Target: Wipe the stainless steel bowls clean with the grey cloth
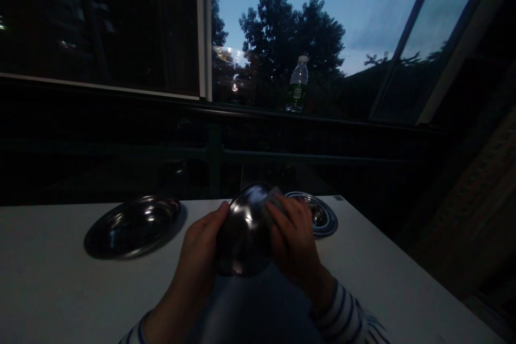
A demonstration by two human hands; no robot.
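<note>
Steel bowl (244, 231) is off the tabletop (48, 279), held in the air over the near edge, roughly mid-width, rounded outside facing the camera.

- Left hand (201, 247): curled round the bowl's left side, thumb laid on the outer wall. It looks like the one bearing the load.
- Right hand (292, 236): fingers bent and pressed onto the upper right of the bowl. Something greyish (274, 194) shows at the fingertips, maybe a pad or cloth; too dark to tell.
- Striped sleeve (346, 317) on the right wrist.

Around it:
- Wide steel dish (133, 226) lies flat toward the far edge, left of the bowl and apart from it.
- Second steel dish (327, 219) sits at the far edge just behind the right hand, partly hidden by it.
- Plastic bottle (297, 83) stands upright on the window ledge (363, 118), well beyond the tabletop, with the pane open beside it.

Risks, my read:
- The wall is smooth and curved and the grip is by palm and fingertips only. If the right hand pushes harder than the left resists, the bowl could twist out and drop onto the near edge or into the lap.
- The right knuckles are close to the dish behind. A long stroke outward could knock it toward the far edge.
- Light is poor, so marks on the metal are easy to miss.
</note>
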